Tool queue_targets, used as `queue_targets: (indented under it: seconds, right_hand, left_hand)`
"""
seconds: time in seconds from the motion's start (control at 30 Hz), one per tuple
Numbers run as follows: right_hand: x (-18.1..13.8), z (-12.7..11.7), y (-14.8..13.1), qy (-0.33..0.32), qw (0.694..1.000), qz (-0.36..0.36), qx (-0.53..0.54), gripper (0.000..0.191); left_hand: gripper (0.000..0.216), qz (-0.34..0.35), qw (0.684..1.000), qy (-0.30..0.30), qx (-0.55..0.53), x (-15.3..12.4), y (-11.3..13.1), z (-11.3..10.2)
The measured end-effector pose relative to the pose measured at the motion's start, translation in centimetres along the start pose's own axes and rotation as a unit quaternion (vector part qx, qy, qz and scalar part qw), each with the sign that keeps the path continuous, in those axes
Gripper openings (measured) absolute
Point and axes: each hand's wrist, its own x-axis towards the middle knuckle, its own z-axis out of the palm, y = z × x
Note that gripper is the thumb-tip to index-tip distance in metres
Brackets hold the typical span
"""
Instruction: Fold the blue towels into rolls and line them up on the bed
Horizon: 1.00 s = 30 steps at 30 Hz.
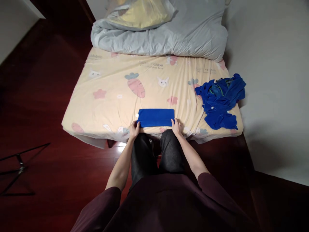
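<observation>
A blue towel point(156, 118), folded into a flat rectangle, lies at the near edge of the bed. A small white tag sticks out at its left side. My left hand point(134, 129) pinches the towel's near left corner between thumb and fingers. At the near right corner, my right hand point(177, 126) grips the cloth the same way. To the right on the bed sits a crumpled heap of blue towels point(223, 101), with some green edging and small white tags showing. Neither hand touches that heap.
The bed sheet point(113, 87) is cream with carrots, rabbits and stars. A grey quilt point(198, 35) is bunched at the far end, with a yellow bundle point(145, 14) on it. A wall point(272, 96) borders the right. Black stand legs point(20, 167) rest on the floor at left.
</observation>
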Motion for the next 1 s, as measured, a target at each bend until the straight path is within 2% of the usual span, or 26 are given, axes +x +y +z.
queue_targets:
  seconds: [0.37, 0.43, 0.53, 0.63, 0.73, 0.8, 0.9, 1.0]
  right_hand:
    - [0.5, 0.9, 0.7, 0.035, 0.994, -0.051, 0.090, 0.041]
    - [0.6, 1.0, 0.7, 0.041, 0.992, -0.053, 0.105, 0.041]
    - [0.4, 0.6, 1.0, 0.083, 0.987, -0.078, 0.115, 0.043]
    - [-0.1, -0.3, 2.1, 0.099, 0.972, -0.187, 0.106, 0.041]
    - [-0.6, -1.3, 3.3, 0.031, 0.940, -0.328, 0.085, 0.039]
    - [-0.6, -1.8, 3.9, -0.028, 0.918, -0.388, 0.077, 0.039]
    - [-0.2, -2.2, 4.1, -0.072, 0.909, -0.406, 0.067, 0.042]
    - [0.5, -2.1, 3.9, -0.072, 0.915, -0.392, 0.057, 0.050]
  left_hand:
    - [0.045, -0.015, 1.000, 0.008, 0.001, -0.6, 0.2, 0.7]
    - [0.045, -0.002, 1.000, 0.021, 0.009, -1.0, 0.3, 0.6]
    - [0.044, 0.048, 0.996, 0.049, 0.053, -1.9, 0.4, 0.0]
    - [0.043, 0.153, 0.983, -0.012, 0.101, -2.9, 0.7, -1.1]
    - [0.046, 0.245, 0.956, -0.115, 0.117, -3.3, 1.2, -1.6]
    - [0.049, 0.267, 0.942, -0.162, 0.124, -3.1, 1.6, -1.4]
    - [0.055, 0.261, 0.937, -0.194, 0.131, -2.4, 2.0, -0.5]
    - [0.059, 0.243, 0.941, -0.187, 0.144, -1.5, 2.1, 0.5]
